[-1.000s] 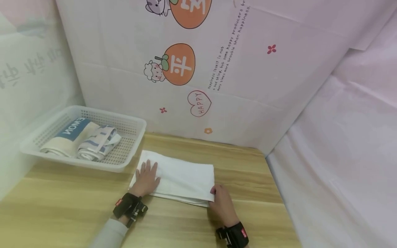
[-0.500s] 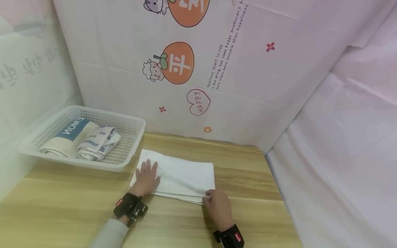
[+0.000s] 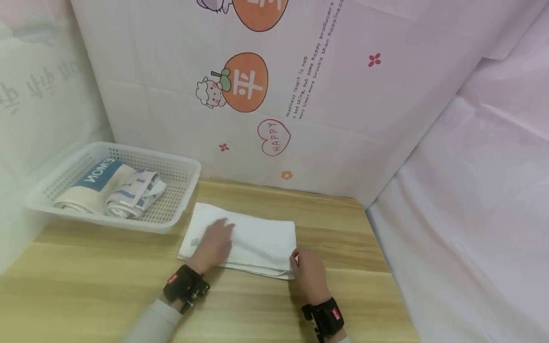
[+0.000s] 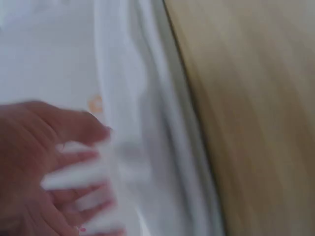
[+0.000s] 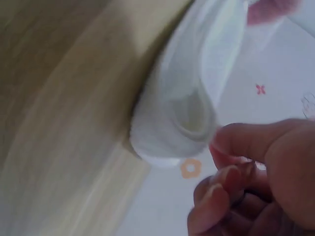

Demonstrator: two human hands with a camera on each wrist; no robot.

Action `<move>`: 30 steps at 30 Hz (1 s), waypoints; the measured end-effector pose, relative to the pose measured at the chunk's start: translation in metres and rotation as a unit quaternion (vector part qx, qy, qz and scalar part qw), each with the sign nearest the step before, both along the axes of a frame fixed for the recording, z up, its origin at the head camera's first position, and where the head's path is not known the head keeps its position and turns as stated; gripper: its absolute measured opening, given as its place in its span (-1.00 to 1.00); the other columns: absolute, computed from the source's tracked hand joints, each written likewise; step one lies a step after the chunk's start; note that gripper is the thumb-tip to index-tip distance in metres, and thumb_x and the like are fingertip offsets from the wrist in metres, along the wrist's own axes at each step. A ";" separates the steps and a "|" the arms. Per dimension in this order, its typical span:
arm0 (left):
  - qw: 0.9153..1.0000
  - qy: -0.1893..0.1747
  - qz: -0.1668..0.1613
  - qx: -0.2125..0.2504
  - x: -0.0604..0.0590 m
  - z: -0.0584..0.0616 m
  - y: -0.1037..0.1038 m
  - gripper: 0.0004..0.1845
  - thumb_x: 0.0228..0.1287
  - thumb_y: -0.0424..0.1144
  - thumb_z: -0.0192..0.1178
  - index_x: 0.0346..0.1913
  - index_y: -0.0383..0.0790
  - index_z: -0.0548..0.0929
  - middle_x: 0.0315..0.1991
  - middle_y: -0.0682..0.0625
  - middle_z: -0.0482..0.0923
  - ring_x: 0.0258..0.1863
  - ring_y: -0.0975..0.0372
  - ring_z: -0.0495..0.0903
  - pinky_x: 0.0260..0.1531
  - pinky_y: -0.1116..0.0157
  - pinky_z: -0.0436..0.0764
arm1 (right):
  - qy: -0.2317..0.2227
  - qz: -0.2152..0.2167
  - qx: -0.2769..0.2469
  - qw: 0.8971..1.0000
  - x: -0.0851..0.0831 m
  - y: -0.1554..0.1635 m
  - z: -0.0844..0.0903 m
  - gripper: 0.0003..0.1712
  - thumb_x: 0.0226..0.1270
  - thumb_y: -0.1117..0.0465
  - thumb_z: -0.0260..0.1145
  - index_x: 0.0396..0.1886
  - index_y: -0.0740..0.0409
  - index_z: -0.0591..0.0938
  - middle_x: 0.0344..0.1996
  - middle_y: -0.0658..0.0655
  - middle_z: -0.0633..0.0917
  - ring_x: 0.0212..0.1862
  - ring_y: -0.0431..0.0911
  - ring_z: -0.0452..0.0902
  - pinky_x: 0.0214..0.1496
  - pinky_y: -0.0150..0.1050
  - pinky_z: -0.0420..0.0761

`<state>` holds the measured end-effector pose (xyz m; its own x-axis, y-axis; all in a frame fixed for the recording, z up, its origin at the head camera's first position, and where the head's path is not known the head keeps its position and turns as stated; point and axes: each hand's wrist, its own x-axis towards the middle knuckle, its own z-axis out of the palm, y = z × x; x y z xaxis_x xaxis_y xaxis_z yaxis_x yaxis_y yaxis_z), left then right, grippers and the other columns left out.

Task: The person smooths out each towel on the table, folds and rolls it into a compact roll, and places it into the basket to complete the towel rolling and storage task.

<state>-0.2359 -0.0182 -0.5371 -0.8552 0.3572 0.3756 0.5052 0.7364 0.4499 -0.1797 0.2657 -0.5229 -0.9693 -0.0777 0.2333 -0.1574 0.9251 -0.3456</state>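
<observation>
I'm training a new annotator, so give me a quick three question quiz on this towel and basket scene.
1. True or false: the left hand rests flat on the white towel.
2. Which towel corner is the right hand at: A near right, B far left, C far right?
3. Fill in: the rolled cloths lie in a white ____.

Key
1. True.
2. A.
3. Basket, on the wooden table to the towel's left.
</observation>
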 end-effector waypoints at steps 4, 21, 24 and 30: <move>0.989 0.073 -0.129 0.004 0.011 0.007 0.032 -0.74 0.13 -0.35 0.43 -0.08 -0.26 0.72 -0.08 -0.12 0.66 -0.04 0.06 0.61 0.03 0.13 0.66 | -0.034 0.011 -0.028 0.999 0.010 0.003 0.002 -0.85 0.16 0.25 0.51 -0.36 0.08 0.65 -0.66 -0.11 0.42 -0.63 -0.27 0.24 -0.62 -0.39 0.25; 0.987 0.027 -0.151 -0.056 0.007 -0.005 0.067 -0.85 0.26 -0.30 0.38 -0.12 -0.16 0.73 -0.21 0.02 0.66 -0.22 0.20 0.65 -0.18 0.28 0.68 | 0.012 0.001 -0.048 0.999 0.003 0.003 0.009 -0.92 0.39 0.25 0.37 -0.24 0.18 0.69 -0.70 -0.12 0.40 -0.67 -0.29 0.22 -0.68 -0.41 0.23; 0.990 0.024 -0.134 -0.035 0.006 -0.003 0.066 -0.90 0.35 -0.32 0.31 -0.13 -0.16 0.74 -0.23 0.05 0.67 -0.22 0.22 0.68 -0.17 0.26 0.70 | 0.011 -0.001 -0.053 0.999 0.003 0.003 0.009 -0.90 0.38 0.25 0.37 -0.19 0.20 0.69 -0.70 -0.11 0.40 -0.67 -0.30 0.21 -0.68 -0.42 0.21; 0.992 0.028 -0.124 0.018 0.007 0.005 0.063 -0.90 0.43 -0.29 0.25 -0.09 -0.12 0.73 -0.21 0.09 0.65 -0.17 0.23 0.66 -0.12 0.24 0.69 | 0.018 -0.016 -0.085 0.996 0.006 0.003 0.005 -0.71 0.18 0.25 0.50 -0.15 0.18 0.61 -0.63 -0.07 0.41 -0.62 -0.27 0.22 -0.64 -0.39 0.22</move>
<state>-0.2287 0.0448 -0.5317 -0.7198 0.5397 0.4366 0.6941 0.5707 0.4388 -0.1742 0.2691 -0.5181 -0.9616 -0.0039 0.2743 -0.1442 0.8579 -0.4932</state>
